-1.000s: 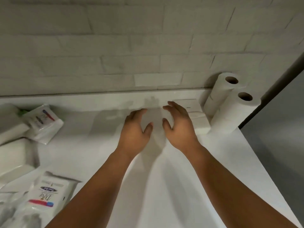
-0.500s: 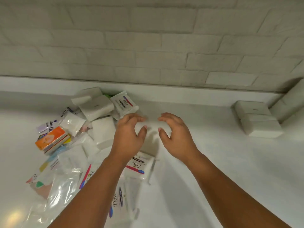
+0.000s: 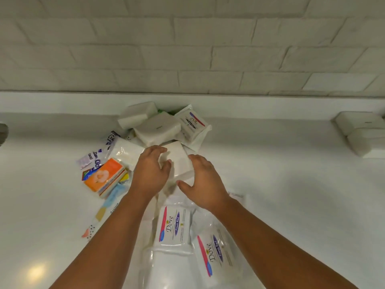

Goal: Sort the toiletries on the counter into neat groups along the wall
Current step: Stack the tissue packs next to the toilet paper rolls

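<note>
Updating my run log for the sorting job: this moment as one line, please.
phase: picking from pile | left hand: on white pack, grip unclear | right hand: at its right edge, grip unclear

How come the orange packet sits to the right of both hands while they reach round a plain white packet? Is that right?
Not quite. The head view shows the orange packet to the left of both hands, beside the left hand. The rest holds: left hand and right hand reach round a plain white packet.
</note>
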The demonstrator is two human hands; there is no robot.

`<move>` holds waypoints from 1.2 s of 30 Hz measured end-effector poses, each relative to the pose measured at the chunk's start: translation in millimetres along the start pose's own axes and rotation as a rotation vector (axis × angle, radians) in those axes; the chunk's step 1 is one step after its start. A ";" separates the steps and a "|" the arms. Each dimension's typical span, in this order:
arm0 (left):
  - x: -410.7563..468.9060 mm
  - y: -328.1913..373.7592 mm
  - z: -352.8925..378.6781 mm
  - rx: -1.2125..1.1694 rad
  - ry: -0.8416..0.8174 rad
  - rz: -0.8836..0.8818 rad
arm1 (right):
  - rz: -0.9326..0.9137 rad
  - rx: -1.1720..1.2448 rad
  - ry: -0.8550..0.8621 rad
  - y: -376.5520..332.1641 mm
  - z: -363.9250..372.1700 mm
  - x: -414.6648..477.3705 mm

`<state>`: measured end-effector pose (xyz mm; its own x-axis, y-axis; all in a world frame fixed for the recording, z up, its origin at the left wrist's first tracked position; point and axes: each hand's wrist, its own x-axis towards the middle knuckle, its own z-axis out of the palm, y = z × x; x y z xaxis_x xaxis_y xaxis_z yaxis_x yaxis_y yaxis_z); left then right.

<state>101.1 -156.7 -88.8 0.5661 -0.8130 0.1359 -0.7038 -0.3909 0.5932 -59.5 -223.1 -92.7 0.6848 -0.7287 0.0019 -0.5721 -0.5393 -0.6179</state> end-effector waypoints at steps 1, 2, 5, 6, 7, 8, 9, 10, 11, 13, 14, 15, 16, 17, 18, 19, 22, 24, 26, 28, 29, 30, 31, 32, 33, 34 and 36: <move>2.8 -4.0 0.2 -0.005 -0.018 -0.001 | 0.020 -0.021 -0.008 -3.3 6.2 3.5; 5.2 -8.3 0.6 -0.006 -0.039 0.001 | 0.042 -0.040 -0.018 -6.2 12.9 6.9; 8.5 -17.1 1.5 -0.006 -0.079 0.011 | 0.116 -0.088 -0.051 -13.3 28.3 14.4; 9.4 -19.3 1.8 -0.014 -0.081 0.012 | 0.140 -0.110 -0.048 -15.3 32.7 16.7; 10.1 -20.8 1.8 -0.024 -0.079 0.010 | 0.162 -0.138 -0.036 -17.5 36.8 18.7; 10.8 -21.5 1.4 -0.038 -0.074 0.002 | 0.182 -0.168 -0.016 -19.5 40.6 21.2; 11.6 -22.4 1.0 -0.053 -0.070 -0.011 | 0.197 -0.197 0.009 -21.6 43.7 23.5; 12.3 -23.8 0.6 -0.065 -0.070 -0.028 | 0.207 -0.219 0.033 -23.1 45.9 26.0; 13.0 -24.8 0.1 -0.073 -0.073 -0.043 | 0.212 -0.226 0.051 -23.8 46.9 28.4; 13.6 -28.3 0.1 -0.081 -0.083 -0.054 | 0.223 -0.191 0.048 -21.4 46.5 32.5; 13.9 -30.4 0.1 -0.083 -0.090 -0.062 | 0.224 -0.164 0.038 -18.9 45.3 33.8; 14.0 -31.8 -0.8 -0.090 -0.094 -0.077 | 0.217 -0.138 0.033 -16.4 43.3 33.9; 13.6 -32.8 -1.7 -0.107 -0.095 -0.094 | 0.204 -0.113 0.037 -13.8 40.9 33.2; 12.8 -32.3 -3.1 -0.127 -0.090 -0.104 | 0.189 -0.085 0.049 -11.6 38.0 31.5; 11.7 -31.4 -4.4 -0.144 -0.082 -0.104 | 0.171 -0.052 0.064 -9.6 34.6 29.3; 10.6 -29.3 -5.9 -0.159 -0.078 -0.102 | 0.152 -0.019 0.078 -7.9 30.5 26.4; 7.8 -24.6 -8.0 -0.267 -0.108 -0.138 | 0.097 0.066 0.089 -3.9 12.3 16.0; 6.5 -18.9 -8.2 -0.401 -0.172 -0.190 | 0.058 0.108 0.064 -0.3 -2.3 6.6; 4.2 -9.7 -6.9 -0.564 -0.236 -0.244 | 0.031 0.143 0.042 3.5 -14.5 -3.8; 0.7 2.7 -2.3 -0.691 -0.289 -0.271 | 0.027 0.180 0.052 11.5 -23.9 -14.4; -0.8 7.9 0.1 -0.732 -0.303 -0.279 | 0.037 0.200 0.067 16.2 -26.1 -18.4; -2.3 14.9 4.0 -0.774 -0.316 -0.291 | 0.061 0.226 0.094 22.8 -29.8 -24.1; -3.5 21.7 8.1 -0.812 -0.332 -0.292 | 0.099 0.266 0.125 29.6 -33.6 -29.9; -4.7 27.5 11.1 -0.846 -0.345 -0.283 | 0.150 0.323 0.148 35.4 -37.4 -35.0; -5.5 34.5 14.9 -0.871 -0.361 -0.269 | 0.209 0.389 0.162 40.2 -43.6 -40.8; -7.0 43.4 17.9 -0.890 -0.375 -0.254 | 0.267 0.460 0.166 46.9 -49.7 -46.5; -10.9 63.8 24.7 -0.916 -0.400 -0.203 | 0.343 0.625 0.149 61.2 -65.7 -58.7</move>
<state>39.5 -183.5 -72.0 0.3348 -0.9185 -0.2103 0.0838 -0.1932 0.9776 -164.4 -241.1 -79.0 0.4192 -0.8872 -0.1928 -0.3485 0.0388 -0.9365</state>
